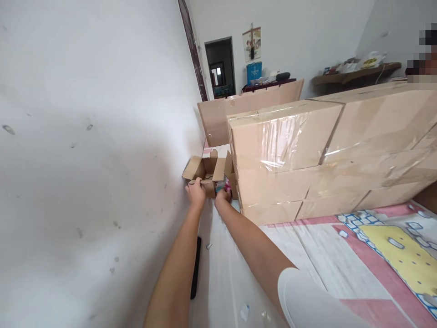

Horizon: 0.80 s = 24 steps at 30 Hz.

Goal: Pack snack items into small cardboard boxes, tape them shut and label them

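Note:
A small open cardboard box [209, 187] with raised flaps stands against the white wall. My left hand [196, 191] is closed over its near left edge, fingers hooked on the rim. Just to the right, my right hand [223, 197] reaches toward a pink and teal item [223, 184], which lies below a raised flap [220, 168]. The fingers of that hand are mostly hidden, so whether they grip the item does not show. The inside of the small box is in shadow.
Large taped cardboard boxes [280, 150] form a wall on the right, with a flat cardboard panel [252, 100] behind. A black phone-like object [195, 269] lies beside my left forearm. A patterned sheet [327, 259] covers the surface. Part of a person [425, 59] shows at far right.

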Each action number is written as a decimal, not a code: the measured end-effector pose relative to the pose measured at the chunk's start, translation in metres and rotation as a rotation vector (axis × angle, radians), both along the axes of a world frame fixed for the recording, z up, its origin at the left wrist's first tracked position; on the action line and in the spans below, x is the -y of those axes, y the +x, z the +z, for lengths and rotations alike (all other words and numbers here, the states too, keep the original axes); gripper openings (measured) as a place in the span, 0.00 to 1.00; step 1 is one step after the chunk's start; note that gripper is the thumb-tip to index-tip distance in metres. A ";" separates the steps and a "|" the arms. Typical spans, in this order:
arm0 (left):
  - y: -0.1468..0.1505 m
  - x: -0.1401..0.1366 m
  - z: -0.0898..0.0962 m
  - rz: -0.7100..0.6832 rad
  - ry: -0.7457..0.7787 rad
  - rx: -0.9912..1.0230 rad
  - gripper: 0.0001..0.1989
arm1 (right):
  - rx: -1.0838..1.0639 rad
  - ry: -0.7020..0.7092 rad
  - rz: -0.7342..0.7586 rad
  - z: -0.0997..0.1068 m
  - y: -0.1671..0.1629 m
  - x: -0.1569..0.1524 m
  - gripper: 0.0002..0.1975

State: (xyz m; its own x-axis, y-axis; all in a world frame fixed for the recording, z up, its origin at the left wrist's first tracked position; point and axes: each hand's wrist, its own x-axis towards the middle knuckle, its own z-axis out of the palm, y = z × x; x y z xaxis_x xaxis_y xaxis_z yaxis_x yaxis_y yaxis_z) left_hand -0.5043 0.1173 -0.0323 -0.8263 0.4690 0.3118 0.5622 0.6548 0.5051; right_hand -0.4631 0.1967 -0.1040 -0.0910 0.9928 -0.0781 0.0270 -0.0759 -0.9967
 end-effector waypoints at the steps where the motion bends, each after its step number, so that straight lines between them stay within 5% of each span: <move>1: 0.001 -0.001 -0.002 0.009 0.031 -0.007 0.15 | 0.010 0.009 -0.010 -0.002 0.001 0.001 0.16; 9: -0.009 0.012 -0.003 -0.164 0.179 -0.055 0.20 | -0.044 0.326 0.124 0.002 0.019 0.012 0.05; 14: 0.008 0.045 0.015 -0.203 0.199 -0.058 0.21 | -0.116 0.450 0.219 0.019 0.060 0.037 0.08; 19: 0.105 0.137 0.035 -0.125 0.230 -0.121 0.18 | -0.280 0.453 0.430 0.050 0.157 0.107 0.08; 24: 0.210 0.246 0.026 0.094 0.196 -0.127 0.21 | -0.366 0.019 0.505 0.058 0.281 0.175 0.08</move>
